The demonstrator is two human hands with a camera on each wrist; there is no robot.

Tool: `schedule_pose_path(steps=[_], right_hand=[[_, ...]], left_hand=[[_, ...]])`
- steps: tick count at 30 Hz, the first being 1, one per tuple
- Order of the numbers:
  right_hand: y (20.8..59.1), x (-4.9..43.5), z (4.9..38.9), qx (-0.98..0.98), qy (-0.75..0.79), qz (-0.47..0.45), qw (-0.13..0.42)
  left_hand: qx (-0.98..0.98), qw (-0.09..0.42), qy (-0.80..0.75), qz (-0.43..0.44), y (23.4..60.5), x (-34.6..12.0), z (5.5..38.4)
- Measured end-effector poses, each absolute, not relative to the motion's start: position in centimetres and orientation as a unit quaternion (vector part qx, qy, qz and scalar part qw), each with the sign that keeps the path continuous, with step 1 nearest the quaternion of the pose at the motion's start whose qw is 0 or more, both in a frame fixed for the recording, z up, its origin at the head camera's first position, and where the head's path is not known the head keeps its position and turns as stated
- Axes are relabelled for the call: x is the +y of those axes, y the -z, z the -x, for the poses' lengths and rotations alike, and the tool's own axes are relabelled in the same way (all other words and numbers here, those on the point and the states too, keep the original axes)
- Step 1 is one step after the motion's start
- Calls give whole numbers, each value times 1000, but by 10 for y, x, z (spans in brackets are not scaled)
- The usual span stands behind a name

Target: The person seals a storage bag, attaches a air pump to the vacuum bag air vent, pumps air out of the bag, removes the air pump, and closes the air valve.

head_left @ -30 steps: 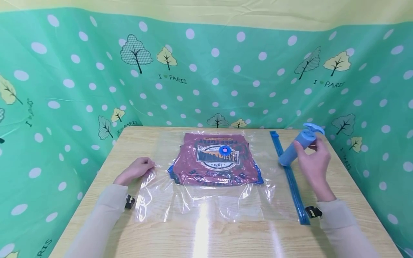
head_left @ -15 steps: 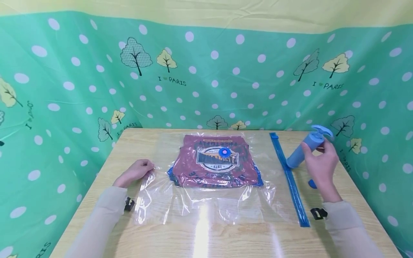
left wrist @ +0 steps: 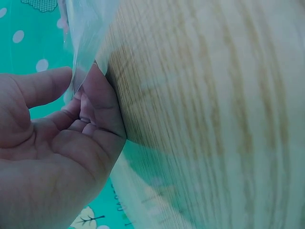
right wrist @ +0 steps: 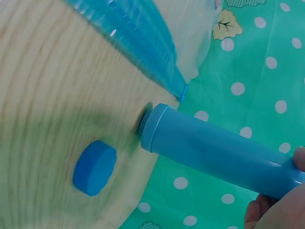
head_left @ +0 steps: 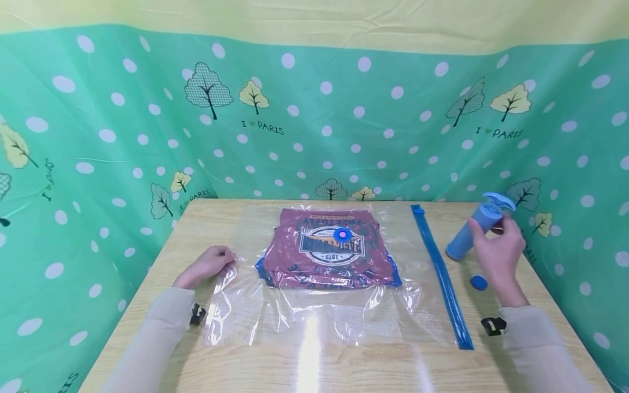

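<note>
A clear vacuum storage bag [head_left: 324,327] lies flat on the table with a folded maroon printed garment [head_left: 280,251] inside. Over the garment sits the bag's round blue valve [head_left: 342,235]. My left hand [head_left: 208,265] pinches the bag's left edge; the left wrist view shows the plastic [left wrist: 93,36] between thumb and fingers. At the right, my right hand [head_left: 498,256] grips a blue hand pump [head_left: 467,237] near its handle end. The pump tilts, its lower end at the tabletop; whether it touches, I cannot tell.
The bag's blue zip strip [head_left: 444,273] runs down its right side, with a slider [head_left: 417,209] at the far end. A round blue cap [head_left: 479,283] lies on the table [head_left: 363,371] beside my right hand. Green dotted cloth [head_left: 324,147] surrounds the table.
My right hand has carried the pump rightward, from over the zip strip to beyond it. The blue cap has come into sight. My left hand has stayed at the bag's edge.
</note>
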State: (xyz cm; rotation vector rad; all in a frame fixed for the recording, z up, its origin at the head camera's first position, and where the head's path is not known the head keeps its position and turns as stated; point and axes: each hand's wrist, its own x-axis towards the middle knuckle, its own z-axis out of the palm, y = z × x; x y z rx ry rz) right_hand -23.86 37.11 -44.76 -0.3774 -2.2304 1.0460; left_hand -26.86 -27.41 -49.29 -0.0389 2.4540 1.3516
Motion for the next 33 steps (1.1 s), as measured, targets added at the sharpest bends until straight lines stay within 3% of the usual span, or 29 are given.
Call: schedule_pose_path(steps=[23,26,33], right_hand=[[449,379,235,-850,-406,158,295],[448,385,225,-875,-395,153,235],[448,405,197,-956,-282,78,-2]], left_hand=[[864,161,-476,10,493,-273,267],[865,164,-475,13,494,-273,268],[869,160,-468,17,496,-274,270]])
